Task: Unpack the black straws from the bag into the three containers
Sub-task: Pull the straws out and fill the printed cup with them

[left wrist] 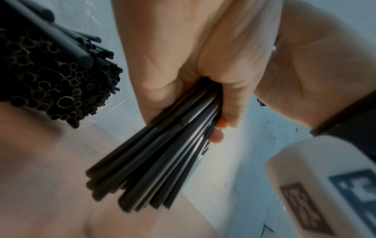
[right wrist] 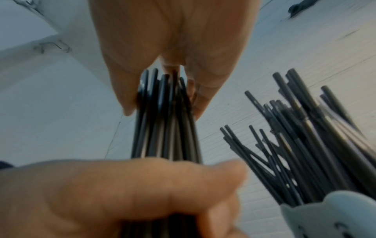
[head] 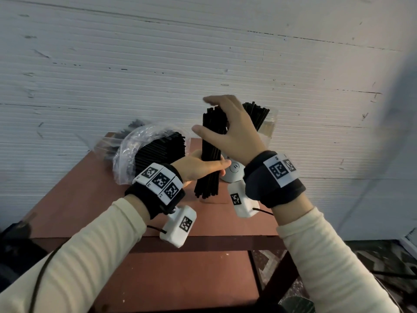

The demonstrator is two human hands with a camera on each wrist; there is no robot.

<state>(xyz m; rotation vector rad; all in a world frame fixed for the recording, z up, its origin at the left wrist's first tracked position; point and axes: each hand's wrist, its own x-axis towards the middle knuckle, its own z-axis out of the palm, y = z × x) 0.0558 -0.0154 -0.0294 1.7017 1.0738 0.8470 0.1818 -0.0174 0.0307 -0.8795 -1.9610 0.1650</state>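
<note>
Above the reddish-brown wooden tabletop (head: 90, 199), before a white ribbed wall (head: 203, 53), the left hand (head: 198, 167) clasps an upright bundle of thin black plastic straws (head: 209, 154); the right hand (head: 234, 132), its grip pinching, steadies the bundle's top.

Straws (head: 211, 152) black, bag (head: 126, 152) clear, table (head: 90, 199) red-brown. Cup (head: 233, 171) white with what looks like a small drawn face; wristbands (head: 155, 190) black with black-and-white square tags, sleeves (head: 90, 256) cream.

Left hand (head: 198, 166) clenched; right hand (head: 232, 134) loosely curled.

Red-brown table (head: 74, 206), straw bag (head: 146, 150), cup (head: 232, 171).
</note>
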